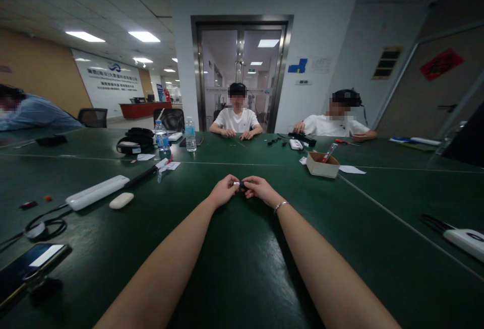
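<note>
While both hands pinch the small dark part [242,186], poss. a connector, keep left hand [224,191] steady; right hand [258,188] works slowly.

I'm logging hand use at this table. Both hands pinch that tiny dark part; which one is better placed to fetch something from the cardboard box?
Probably the right hand: the cardboard box sits on its side, while the left hand would have to cross over. Both currently pinch the small dark part.
</note>
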Action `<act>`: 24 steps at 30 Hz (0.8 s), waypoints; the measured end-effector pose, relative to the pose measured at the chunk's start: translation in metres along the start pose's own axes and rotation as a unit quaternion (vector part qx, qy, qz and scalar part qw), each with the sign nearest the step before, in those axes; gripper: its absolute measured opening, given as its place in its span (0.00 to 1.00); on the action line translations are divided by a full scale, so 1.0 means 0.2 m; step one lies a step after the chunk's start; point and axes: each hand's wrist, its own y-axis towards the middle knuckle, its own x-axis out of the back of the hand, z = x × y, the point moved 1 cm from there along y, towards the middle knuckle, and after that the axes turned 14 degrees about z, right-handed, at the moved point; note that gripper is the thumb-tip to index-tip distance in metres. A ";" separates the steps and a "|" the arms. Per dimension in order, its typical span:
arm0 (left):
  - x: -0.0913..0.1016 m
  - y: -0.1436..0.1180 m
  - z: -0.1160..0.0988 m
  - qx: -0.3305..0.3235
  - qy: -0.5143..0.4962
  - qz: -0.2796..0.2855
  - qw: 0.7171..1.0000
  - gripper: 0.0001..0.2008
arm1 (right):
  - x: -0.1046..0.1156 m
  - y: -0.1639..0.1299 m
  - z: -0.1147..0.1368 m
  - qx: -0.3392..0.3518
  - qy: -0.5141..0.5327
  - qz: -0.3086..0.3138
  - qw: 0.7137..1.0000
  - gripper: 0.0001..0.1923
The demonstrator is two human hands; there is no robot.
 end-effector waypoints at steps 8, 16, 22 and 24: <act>0.00 -0.01 -0.03 0.032 0.031 -0.004 0.999 0.12 | 0.00 0.00 0.00 -0.001 -0.003 0.002 1.000 0.07; 0.01 -0.02 -0.05 0.072 0.113 -0.021 0.991 0.15 | -0.01 0.01 -0.01 0.009 -0.041 0.003 0.999 0.12; 0.01 -0.03 -0.06 0.081 0.164 -0.039 0.982 0.17 | -0.01 0.01 -0.02 0.022 -0.067 0.004 0.998 0.13; 0.01 -0.03 -0.07 0.079 0.172 -0.044 0.981 0.17 | -0.01 0.01 -0.02 0.025 -0.083 0.001 0.996 0.13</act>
